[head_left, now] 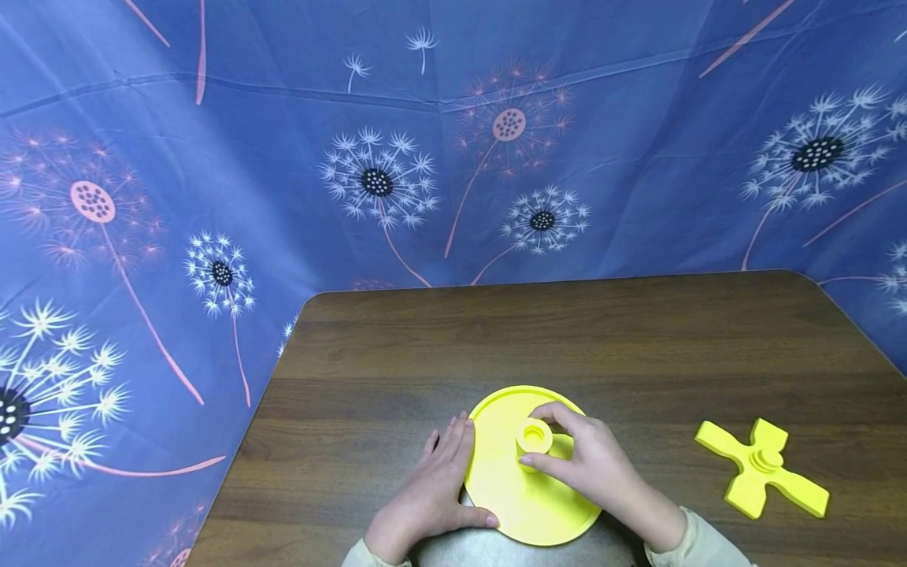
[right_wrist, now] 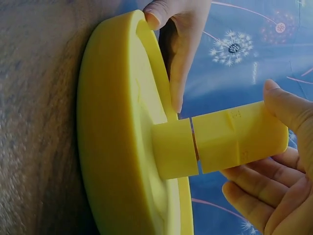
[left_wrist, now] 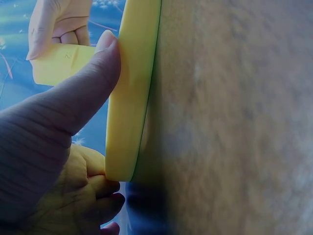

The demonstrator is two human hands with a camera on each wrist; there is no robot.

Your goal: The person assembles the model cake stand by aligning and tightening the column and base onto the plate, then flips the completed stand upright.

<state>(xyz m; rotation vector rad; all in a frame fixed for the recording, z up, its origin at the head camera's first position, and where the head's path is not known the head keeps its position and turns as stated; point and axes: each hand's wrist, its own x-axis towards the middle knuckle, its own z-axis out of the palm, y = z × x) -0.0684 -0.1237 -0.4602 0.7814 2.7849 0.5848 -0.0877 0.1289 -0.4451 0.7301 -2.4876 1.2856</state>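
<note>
A round yellow base (head_left: 499, 484) with a raised rim lies flat on the table. Beside its left edge is my left hand (head_left: 434, 492), with straight fingers along the rim and the thumb touching the near side. My right hand (head_left: 598, 466) pinches a short yellow cylinder (right_wrist: 242, 134), hollow at the top, between thumb and fingers. In the right wrist view, this cylinder lines up with the upright post (right_wrist: 175, 150) at the base's middle; a thin slit shows between them, wider on one side. Small marks are moulded on the cylinder's side.
On the table's right lies a yellow four-armed cross piece (head_left: 751, 479) with a stepped round hub. The brown wooden table (head_left: 602, 339) ends at the back and left against a blue dandelion-print cloth (head_left: 283, 181).
</note>
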